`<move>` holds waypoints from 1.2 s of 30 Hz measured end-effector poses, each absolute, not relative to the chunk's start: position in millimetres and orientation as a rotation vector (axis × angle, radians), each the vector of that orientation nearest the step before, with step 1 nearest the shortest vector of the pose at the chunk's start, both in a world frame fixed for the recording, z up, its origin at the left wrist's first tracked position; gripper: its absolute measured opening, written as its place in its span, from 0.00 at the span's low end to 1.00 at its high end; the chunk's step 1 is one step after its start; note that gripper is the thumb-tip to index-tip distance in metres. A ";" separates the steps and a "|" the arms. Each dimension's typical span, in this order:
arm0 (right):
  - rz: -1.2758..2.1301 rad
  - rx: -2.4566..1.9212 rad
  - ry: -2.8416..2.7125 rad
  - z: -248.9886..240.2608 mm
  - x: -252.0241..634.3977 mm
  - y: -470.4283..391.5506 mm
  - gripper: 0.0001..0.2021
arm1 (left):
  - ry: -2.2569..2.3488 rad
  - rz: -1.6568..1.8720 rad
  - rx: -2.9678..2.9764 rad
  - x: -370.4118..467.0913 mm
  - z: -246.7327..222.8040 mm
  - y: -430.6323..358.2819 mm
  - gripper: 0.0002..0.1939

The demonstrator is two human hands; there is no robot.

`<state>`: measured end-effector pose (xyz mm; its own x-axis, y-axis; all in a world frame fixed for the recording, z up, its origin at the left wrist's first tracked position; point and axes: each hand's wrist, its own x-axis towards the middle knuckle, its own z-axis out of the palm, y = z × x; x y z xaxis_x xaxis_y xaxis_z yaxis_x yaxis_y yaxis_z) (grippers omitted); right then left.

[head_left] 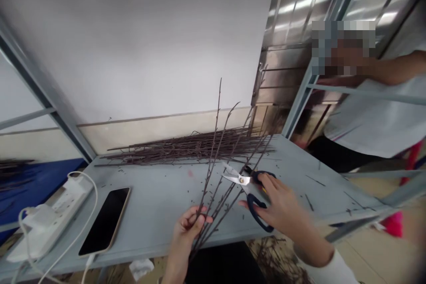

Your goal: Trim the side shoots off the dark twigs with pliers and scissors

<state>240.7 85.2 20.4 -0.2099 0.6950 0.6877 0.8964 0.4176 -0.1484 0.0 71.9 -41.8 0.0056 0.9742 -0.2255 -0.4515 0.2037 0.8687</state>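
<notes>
My left hand (190,225) is closed around the lower part of several thin brown twigs (208,176), which fan out upward and to the right. In my right hand (286,206) is a pair of scissors (244,180) with dark blue handles, its fingers in the loops. The scissors' blades stand apart and point left, close to the upper twigs; whether they touch a twig I cannot tell. Behind both hands lies a long pile of similar twigs (186,148) along the back of the table.
The grey table (149,199) bears small twig scraps. At left are a phone (105,221) and a white power strip (49,226) with cables. A blue surface (36,186) lies beyond. Metal frame posts (308,66) flank the table. A person in a white shirt (376,120) stands at right.
</notes>
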 end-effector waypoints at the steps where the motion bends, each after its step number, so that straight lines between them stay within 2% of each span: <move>1: -0.395 -1.349 -2.029 24.0 243.9 86.2 0.15 | 0.997 1.264 0.683 0.3 -42.1 72.0 0.20; 7: -0.448 -1.318 -2.235 35.1 260.0 90.9 0.18 | 1.023 1.272 0.778 4.2 -34.6 71.8 0.20; 18: -0.448 -1.254 -2.302 44.4 266.9 103.1 0.13 | 0.984 1.215 0.799 7.8 -13.6 77.3 0.22; 29: -0.545 -1.161 -2.253 54.8 265.0 92.2 0.09 | 0.989 1.279 0.778 8.6 -20.8 75.1 0.24; 36: -0.588 -1.118 -2.199 44.8 261.7 90.8 0.06 | 1.024 1.293 0.779 9.6 -21.9 72.3 0.25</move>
